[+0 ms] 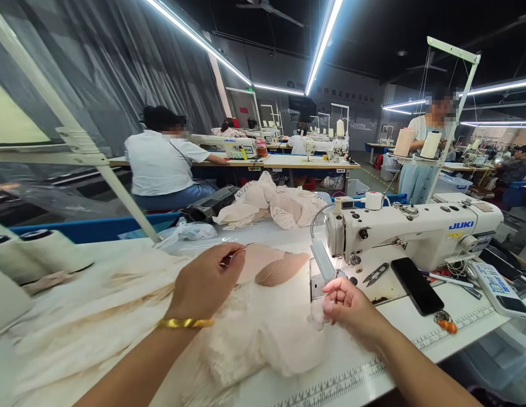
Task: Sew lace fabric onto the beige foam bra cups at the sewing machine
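Observation:
A pale beige garment with lace lies spread on the sewing table, with a darker pinkish folded panel at its far side. My left hand, with a gold bracelet at the wrist, is closed in a pinch on the garment's upper left edge. At the right, my right hand has its fingers curled together on a thin, whitish, sheer bit of the garment. That hand is just in front of the needle area of a white sewing machine. A small lamp shines beside the needle.
More lace pieces are heaped behind the garment, and cream fabric covers the left side. Thread snips, a black phone and a control panel lie at the right. A ruler strip runs along the front edge. Co-workers sit and stand beyond.

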The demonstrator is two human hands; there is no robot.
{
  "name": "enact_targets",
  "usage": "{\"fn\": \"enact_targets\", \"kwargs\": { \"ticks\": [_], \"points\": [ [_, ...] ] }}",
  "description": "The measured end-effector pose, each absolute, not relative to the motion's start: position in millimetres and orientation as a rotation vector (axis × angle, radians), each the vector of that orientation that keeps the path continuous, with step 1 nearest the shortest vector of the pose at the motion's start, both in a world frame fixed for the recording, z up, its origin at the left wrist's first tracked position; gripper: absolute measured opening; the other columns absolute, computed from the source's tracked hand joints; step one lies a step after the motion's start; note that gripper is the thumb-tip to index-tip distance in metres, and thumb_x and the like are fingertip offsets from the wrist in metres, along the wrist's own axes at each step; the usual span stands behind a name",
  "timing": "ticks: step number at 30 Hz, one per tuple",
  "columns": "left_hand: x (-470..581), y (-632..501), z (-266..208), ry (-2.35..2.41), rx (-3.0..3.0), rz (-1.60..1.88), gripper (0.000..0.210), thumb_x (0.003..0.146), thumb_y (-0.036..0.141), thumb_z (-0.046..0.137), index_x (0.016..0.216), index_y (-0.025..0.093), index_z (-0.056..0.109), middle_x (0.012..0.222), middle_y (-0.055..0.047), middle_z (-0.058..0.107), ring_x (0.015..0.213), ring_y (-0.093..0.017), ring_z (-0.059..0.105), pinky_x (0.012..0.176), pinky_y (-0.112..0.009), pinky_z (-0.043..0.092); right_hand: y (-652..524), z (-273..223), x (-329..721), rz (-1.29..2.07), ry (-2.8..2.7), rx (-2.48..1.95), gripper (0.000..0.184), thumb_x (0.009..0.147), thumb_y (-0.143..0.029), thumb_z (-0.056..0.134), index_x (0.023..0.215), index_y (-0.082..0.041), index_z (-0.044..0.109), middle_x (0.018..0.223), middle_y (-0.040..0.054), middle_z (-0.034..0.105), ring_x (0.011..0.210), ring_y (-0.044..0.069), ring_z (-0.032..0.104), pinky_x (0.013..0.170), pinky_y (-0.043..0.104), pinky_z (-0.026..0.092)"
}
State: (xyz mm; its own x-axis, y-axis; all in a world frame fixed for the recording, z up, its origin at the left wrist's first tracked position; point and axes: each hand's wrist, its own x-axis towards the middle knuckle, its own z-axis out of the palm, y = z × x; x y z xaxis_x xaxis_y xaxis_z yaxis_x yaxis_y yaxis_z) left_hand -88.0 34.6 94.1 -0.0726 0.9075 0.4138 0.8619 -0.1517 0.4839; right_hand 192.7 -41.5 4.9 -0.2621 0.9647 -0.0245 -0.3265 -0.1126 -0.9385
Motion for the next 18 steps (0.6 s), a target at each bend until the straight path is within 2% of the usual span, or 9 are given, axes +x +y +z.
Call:
{"fn": "enact_targets", "kwargs": {
  "ticks": [2, 5, 8, 12, 14, 18],
  "points": [
    [-85.5, 14.8, 96.9, 1.904, 1.971, 1.05, 0.046, 0.089, 0.055, 0.052, 0.107, 0.018, 0.072, 0.09, -0.007, 0.076, 0.076, -0.025, 0.068, 0.065, -0.031, 0.052, -41.4, 4.1, 193.3, 1.611, -1.064, -0.824, 0.048, 0.073, -0.039, 0.093, 0.107, -0.02, 0.064, 0.083, -0.0037, 0.065, 0.073, 0.013, 0.06, 0.071, 0.027, 0.044],
    [-75.0, -18.8, 89.3, 1.598, 1.767, 0.992, 0.049, 0.081, 0.068, 0.061, 0.099, 0.023, 0.07, 0.083, -0.002, 0.075, 0.076, -0.024, 0.066, 0.062, -0.029, 0.049, -41.8, 5.4, 192.8, 1.576, -1.038, -0.85, 0.054, 0.067, -0.043, 0.098, 0.103, -0.019, 0.065, 0.083, -0.0021, 0.067, 0.075, 0.013, 0.06, 0.071, 0.028, 0.044],
    [-60.7, -47.6, 73.8, 1.403, 1.67, 0.88, 0.043, 0.082, 0.068, 0.066, 0.092, 0.025, 0.069, 0.08, -0.001, 0.074, 0.076, -0.024, 0.066, 0.063, -0.028, 0.049, -44.3, 9.7, 193.2, 1.519, -1.045, -0.903, 0.058, 0.064, -0.051, 0.099, 0.1, -0.02, 0.066, 0.082, -0.0013, 0.068, 0.074, 0.014, 0.059, 0.071, 0.028, 0.046],
    [-43.3, -70.6, 61.4, 1.493, 1.747, 0.846, 0.034, 0.09, 0.058, 0.057, 0.089, 0.026, 0.068, 0.075, 0.001, 0.07, 0.072, -0.022, 0.064, 0.064, -0.028, 0.047, -50.9, 12.7, 197.5, 1.485, -1.095, -0.879, 0.057, 0.075, -0.063, 0.089, 0.105, -0.021, 0.066, 0.089, 0.0015, 0.07, 0.075, 0.014, 0.06, 0.075, 0.03, 0.049],
    [-38.0, -75.3, 58.5, 1.542, 1.801, 0.854, 0.032, 0.091, 0.055, 0.054, 0.087, 0.026, 0.068, 0.071, 0.003, 0.069, 0.068, -0.021, 0.062, 0.061, -0.028, 0.045, -54.9, 10.1, 198.9, 1.442, -1.137, -0.87, 0.052, 0.078, -0.057, 0.089, 0.108, -0.022, 0.066, 0.095, 0.0029, 0.071, 0.081, 0.016, 0.063, 0.078, 0.032, 0.051],
    [-41.0, -68.4, 37.7, 1.531, 2.035, 0.845, 0.032, 0.095, 0.052, 0.051, 0.084, 0.026, 0.068, 0.069, 0.003, 0.068, 0.063, -0.02, 0.063, 0.057, -0.029, 0.047, -64.6, 2.1, 196.1, 1.216, -1.27, -0.915, 0.043, 0.079, -0.027, 0.084, 0.118, -0.026, 0.066, 0.104, 0.003, 0.07, 0.089, 0.017, 0.065, 0.085, 0.034, 0.054]
  ]
}}
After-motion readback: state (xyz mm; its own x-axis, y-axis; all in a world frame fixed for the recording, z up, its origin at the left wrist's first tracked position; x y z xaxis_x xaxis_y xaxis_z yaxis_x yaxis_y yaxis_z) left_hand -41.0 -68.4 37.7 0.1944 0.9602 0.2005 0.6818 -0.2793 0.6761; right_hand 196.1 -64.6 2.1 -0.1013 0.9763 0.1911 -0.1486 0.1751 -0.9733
